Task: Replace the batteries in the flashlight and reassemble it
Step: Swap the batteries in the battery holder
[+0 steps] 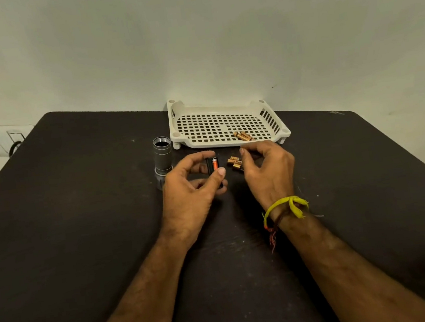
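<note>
Left hand (188,191) gripping battery holder (214,170), loose batteries (235,163) beside, labels unreadable

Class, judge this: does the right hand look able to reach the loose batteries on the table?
Probably yes. The right hand hovers just beside the loose batteries, holding nothing, with nothing between them.

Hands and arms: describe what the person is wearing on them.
Both forearms are bare, with no sleeves or gloves. The right hand has a yellow string knotted around its wrist, beside a thinner dark thread with red frayed ends. The left hand wears nothing.
</note>
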